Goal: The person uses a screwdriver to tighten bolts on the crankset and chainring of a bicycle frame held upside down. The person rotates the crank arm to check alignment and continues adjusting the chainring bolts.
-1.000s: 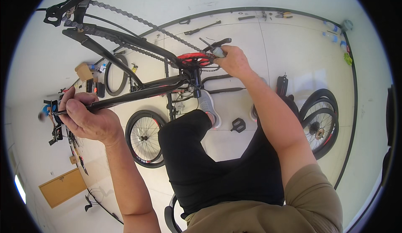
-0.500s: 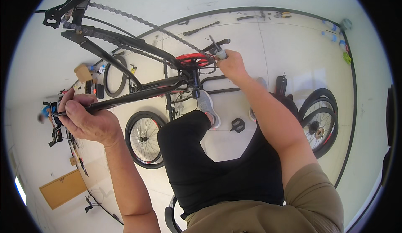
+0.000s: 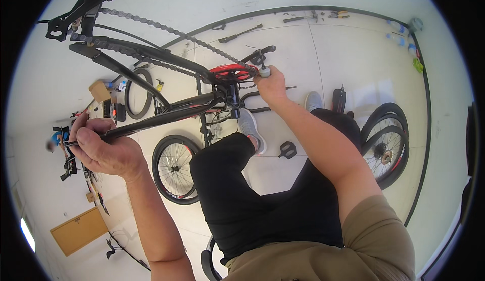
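A black bicycle frame (image 3: 166,113) is held up in front of me, with its chain (image 3: 166,28) and red chainring (image 3: 231,72) on top. My left hand (image 3: 103,149) grips the frame tube near its left end. My right hand (image 3: 272,85) is closed on a small grey-tipped tool (image 3: 263,71) at the crank beside the red chainring. My knee in black shorts (image 3: 227,170) sits under the frame.
On the white floor lie a spoked wheel (image 3: 174,170), stacked tyres and wheels (image 3: 386,144) at right, a loose tyre (image 3: 137,93), a black pedal (image 3: 287,149), a saddle (image 3: 337,99), hand tools (image 3: 241,33) at the back, and cardboard pieces (image 3: 80,230).
My right hand has shifted slightly left and up at the crank, turning the tool. The frame and my left hand have stayed nearly still.
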`<state>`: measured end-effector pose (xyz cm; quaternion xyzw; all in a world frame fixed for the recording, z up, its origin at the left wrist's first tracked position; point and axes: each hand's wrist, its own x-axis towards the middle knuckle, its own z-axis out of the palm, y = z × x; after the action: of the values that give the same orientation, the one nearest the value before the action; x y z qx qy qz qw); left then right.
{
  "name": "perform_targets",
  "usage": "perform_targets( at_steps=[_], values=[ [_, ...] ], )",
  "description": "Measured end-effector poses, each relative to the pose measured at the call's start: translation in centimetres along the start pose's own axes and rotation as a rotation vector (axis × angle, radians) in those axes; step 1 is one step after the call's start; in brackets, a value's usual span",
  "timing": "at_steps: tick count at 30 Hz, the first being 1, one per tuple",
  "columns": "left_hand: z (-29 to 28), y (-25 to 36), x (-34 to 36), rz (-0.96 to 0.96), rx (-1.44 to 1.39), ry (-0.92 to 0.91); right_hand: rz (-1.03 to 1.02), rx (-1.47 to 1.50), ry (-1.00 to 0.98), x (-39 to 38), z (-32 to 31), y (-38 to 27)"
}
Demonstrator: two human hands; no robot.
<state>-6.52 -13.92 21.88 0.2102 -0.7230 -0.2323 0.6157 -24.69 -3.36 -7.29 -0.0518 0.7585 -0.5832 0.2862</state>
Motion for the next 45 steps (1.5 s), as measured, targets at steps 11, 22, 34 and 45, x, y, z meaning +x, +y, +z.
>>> perform_targets(
  at_steps=[11,22,34,45],
  values=[
    [0.0,0.2,0.0,-0.013,0.009,-0.012,-0.042,-0.192,0.069,-0.1,0.4,0.6],
    [-0.6,0.3,-0.1,0.060,0.068,-0.057,-0.012,-0.098,-0.011,0.9,1.1,2.2],
    [-4.3,1.5,-7.4,0.227,0.335,-0.141,-0.018,0.066,-0.047,0.5,0.9,2.0],
    [-2.1,-4.2,-14.8,-0.673,-0.026,-0.364,-0.047,0.042,0.024,0.0,1.1,2.2]
  ],
)
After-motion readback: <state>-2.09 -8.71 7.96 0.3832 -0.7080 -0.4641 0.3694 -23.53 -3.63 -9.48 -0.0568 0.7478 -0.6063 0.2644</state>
